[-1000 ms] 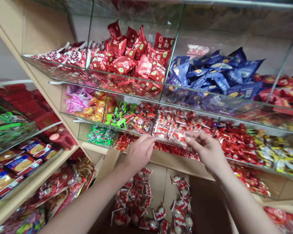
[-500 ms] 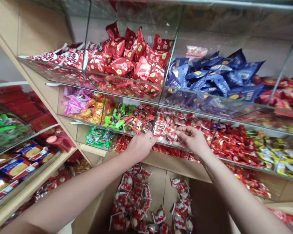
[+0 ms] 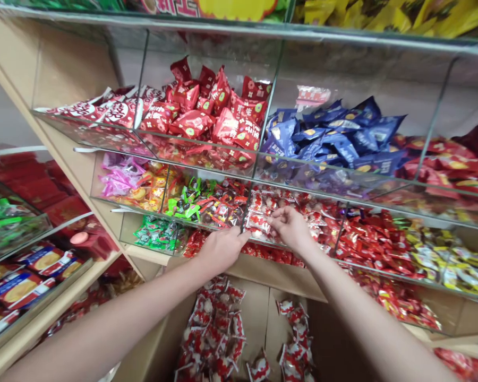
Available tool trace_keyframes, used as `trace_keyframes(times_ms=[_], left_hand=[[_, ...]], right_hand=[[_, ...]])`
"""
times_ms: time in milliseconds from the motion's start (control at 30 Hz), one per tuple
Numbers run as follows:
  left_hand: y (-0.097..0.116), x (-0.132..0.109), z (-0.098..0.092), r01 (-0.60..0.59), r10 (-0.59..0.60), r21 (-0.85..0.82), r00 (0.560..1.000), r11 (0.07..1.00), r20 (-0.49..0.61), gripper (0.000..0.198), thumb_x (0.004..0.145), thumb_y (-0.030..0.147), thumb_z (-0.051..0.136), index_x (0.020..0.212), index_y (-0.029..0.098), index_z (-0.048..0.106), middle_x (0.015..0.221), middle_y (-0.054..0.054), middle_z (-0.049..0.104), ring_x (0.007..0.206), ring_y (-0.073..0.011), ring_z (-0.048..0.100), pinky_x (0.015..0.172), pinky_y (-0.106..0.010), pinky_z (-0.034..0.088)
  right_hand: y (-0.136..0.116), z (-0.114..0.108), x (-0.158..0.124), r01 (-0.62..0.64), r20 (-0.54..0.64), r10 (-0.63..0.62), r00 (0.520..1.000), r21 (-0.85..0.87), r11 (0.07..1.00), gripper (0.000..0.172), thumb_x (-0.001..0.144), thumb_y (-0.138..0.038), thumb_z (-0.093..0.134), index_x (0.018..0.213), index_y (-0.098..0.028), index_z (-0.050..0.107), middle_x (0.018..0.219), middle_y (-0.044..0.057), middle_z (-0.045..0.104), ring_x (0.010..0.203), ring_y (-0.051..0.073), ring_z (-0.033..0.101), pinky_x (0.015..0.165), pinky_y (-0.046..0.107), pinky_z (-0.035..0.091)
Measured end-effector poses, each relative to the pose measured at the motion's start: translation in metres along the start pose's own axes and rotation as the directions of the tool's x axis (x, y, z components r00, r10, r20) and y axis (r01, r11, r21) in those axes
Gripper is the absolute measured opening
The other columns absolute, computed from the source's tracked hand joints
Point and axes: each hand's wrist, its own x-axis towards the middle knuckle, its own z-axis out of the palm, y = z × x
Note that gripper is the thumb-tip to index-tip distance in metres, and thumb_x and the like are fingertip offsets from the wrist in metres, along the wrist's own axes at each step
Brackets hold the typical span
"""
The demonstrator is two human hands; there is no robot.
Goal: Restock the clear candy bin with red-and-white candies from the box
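Now more of the shelf unit shows above, yellow packets newly in view, carton below, my right hand shifted closer to my left hand, both behind no barrier but at the glass front, right fingertips at red-and-white sweets in their compartment, whether either grip is clamped I cannot tell.

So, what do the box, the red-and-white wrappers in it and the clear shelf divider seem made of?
Box: likely matte cardboard, going by its plain brown surface and straight seam. Red-and-white wrappers: glossy, probably plastic film, showing glints and creases. Shelf divider: smooth, see-through, dark-edged; glass or acrylic.
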Motion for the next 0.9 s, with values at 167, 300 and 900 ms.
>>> trace_keyframes(times_ms=[167,300,900], left_hand=[[-0.002,-0.001,-0.003,0.025,-0.025,-0.029,1.000,0.999,-0.006,0.035,0.086,0.021,0.035,0.118,0.025,0.048,0.080,-0.003,0.059,0.067,-0.0173,0.060,0.053,-0.025,0.043],[-0.001,-0.003,-0.005,0.056,-0.057,-0.046,0.998,0.997,-0.020,0.037,0.089,0.032,0.029,0.122,0.025,0.045,0.085,-0.005,0.059,0.066,-0.0180,0.061,0.054,-0.026,0.044],[0.001,0.007,-0.003,0.097,-0.097,-0.048,0.995,0.994,0.020,0.041,0.090,0.040,0.022,0.117,0.027,0.050,0.082,-0.005,0.062,0.067,-0.0174,0.061,0.053,-0.024,0.041]], right_hand=[[-0.004,0.011,0.005,0.080,-0.031,-0.101,0.994,-0.396,0.915,0.005,0.073,-0.023,0.051,0.074,-0.021,0.047,0.049,-0.005,0.055,0.043,0.013,0.054,0.048,0.024,0.040],[-0.004,0.012,0.004,0.122,-0.054,-0.220,0.974,-0.695,0.709,0.008,0.077,-0.025,0.049,0.082,-0.019,0.053,0.069,0.004,0.065,0.064,0.019,0.061,0.059,0.027,0.040],[0.001,0.001,-0.012,0.228,0.047,-0.297,0.954,-0.757,0.613,0.014,0.080,-0.032,0.047,0.085,-0.020,0.052,0.074,0.004,0.065,0.068,0.018,0.060,0.061,0.025,0.038]])
